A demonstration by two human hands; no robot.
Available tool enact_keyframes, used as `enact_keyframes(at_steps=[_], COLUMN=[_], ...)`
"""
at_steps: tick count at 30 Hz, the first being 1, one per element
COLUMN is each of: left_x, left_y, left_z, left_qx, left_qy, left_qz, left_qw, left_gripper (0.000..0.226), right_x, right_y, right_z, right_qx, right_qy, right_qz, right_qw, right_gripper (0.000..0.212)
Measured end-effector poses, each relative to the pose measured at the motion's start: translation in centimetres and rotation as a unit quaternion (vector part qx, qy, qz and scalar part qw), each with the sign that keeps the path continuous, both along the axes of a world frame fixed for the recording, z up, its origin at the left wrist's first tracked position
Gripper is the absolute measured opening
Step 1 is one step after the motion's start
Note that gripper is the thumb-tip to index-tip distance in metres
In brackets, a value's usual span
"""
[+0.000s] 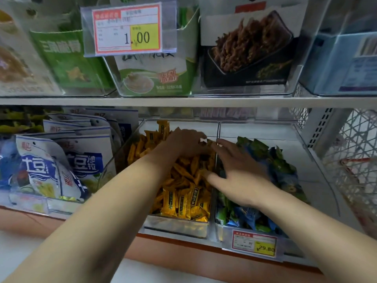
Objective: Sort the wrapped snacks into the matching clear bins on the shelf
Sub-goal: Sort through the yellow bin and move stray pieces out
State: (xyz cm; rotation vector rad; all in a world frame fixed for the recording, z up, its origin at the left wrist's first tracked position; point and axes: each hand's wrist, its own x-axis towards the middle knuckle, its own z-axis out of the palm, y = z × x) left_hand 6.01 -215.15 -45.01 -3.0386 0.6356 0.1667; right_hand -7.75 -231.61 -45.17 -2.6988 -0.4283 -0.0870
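A clear bin (177, 226) in the middle of the lower shelf holds several yellow wrapped snacks (183, 199). The clear bin (324, 180) to its right holds green and blue wrapped snacks (271, 162). My left hand (183, 141) reaches into the back of the yellow bin, and its curled fingers pinch a small wrapped snack (208, 142) near the divider. My right hand (238, 170) lies with fingers spread across the wall between the two bins. Its thumb sits over the yellow snacks and its fingers over the green ones, holding nothing.
Blue and white pouches (53, 168) fill the bin at left. A price tag (255, 243) hangs on the right bin's front. The upper shelf (183, 102) carries boxed snacks in clear bins and another price tag (127, 27). A white wire basket (353, 152) stands at right.
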Motion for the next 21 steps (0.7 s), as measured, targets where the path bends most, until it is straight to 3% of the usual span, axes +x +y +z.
enact_keyframes(at_steps=[2, 7, 11, 15, 18, 21], left_x=[0.1, -2.0, -4.3, -4.7, -3.7, -1.9], left_y=[0.7, 4.8, 6.9, 7.6, 6.6, 4.6], left_z=[-0.5, 0.1, 0.4, 0.8, 1.7, 1.5], left_qx=[0.062, -0.048, -0.083, -0.124, -0.105, -0.106], left_qy=[-0.015, 0.010, 0.002, 0.039, 0.074, 0.050], left_qz=[-0.040, -0.076, -0.096, -0.078, -0.058, -0.024], left_qw=[0.997, 0.996, 0.992, 0.988, 0.990, 0.993], left_gripper=[0.038, 0.047, 0.052, 0.048, 0.045, 0.034], right_x=[0.3, 0.2, 0.3, 0.2, 0.1, 0.1], right_y=[-0.4, -0.6, -0.8, -0.8, -0.6, -0.5], right_z=[-0.9, -1.7, -1.6, -1.5, -1.6, -1.6], right_qx=[-0.002, 0.020, 0.005, 0.001, 0.003, 0.006], right_qy=[0.022, 0.022, 0.028, 0.036, 0.030, 0.025], right_qz=[-0.007, 0.004, 0.012, 0.011, 0.008, 0.006], right_qw=[1.000, 1.000, 1.000, 0.999, 1.000, 1.000], right_gripper=[0.081, 0.082, 0.086, 0.089, 0.088, 0.089])
